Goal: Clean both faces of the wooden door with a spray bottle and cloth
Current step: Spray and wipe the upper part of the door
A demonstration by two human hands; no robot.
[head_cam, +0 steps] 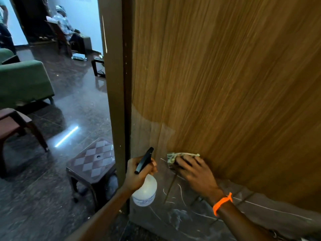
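One wooden door [225, 84], one spray bottle [145, 188], one cloth [173, 156], two hands, one orange wristband [222, 202], one checkered stool [93, 162], one green sofa [24, 79], two people beyond the doorway.

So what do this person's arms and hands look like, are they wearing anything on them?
Both forearms are bare as far as the picture shows: no sleeves and no gloves on either of the hands. The right hand has a bright orange band around its wrist, with a short loose end sticking up. The left hand and its wrist show no band, watch or ring.
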